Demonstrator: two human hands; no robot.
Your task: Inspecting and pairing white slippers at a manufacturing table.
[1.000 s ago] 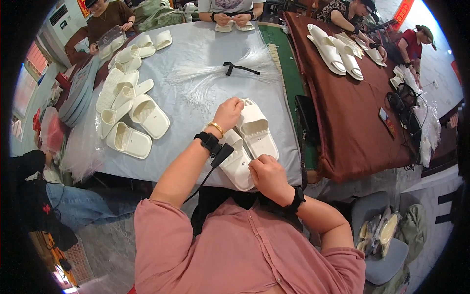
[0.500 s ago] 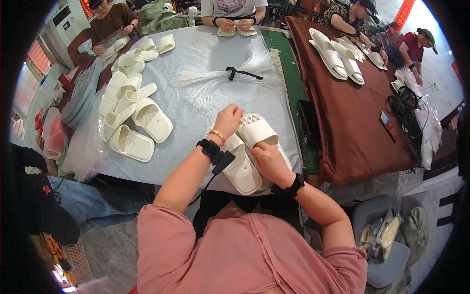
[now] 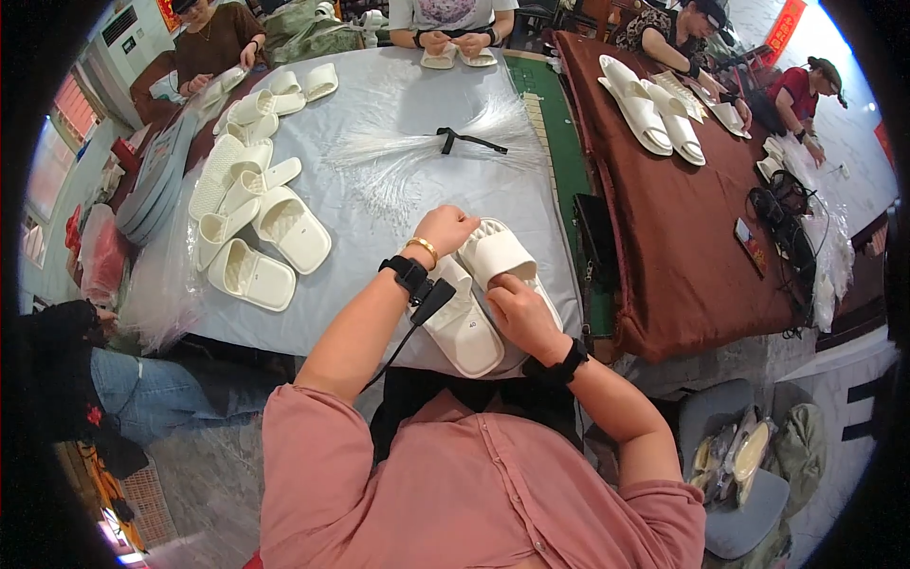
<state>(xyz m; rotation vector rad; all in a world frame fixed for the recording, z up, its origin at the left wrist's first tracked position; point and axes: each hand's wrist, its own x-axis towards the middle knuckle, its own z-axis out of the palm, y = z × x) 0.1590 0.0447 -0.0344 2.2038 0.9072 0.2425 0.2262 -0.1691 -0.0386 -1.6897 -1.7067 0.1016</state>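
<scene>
Two cream slide slippers lie side by side near the close edge of the grey tablecloth [image 3: 365, 256]. At the right slipper [image 3: 505, 256], the right hand [image 3: 523, 315] seems to tuck fingertips under its strap; the left hand [image 3: 445, 232] curls by its far end, beyond the left slipper [image 3: 466, 334]. Whether either grasps anything, I cannot tell. Uneven pulling could twist the strap.

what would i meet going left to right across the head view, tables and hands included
pink plastic bag → group of cream slippers → left hand → right hand → black bag → phone-like object
</scene>
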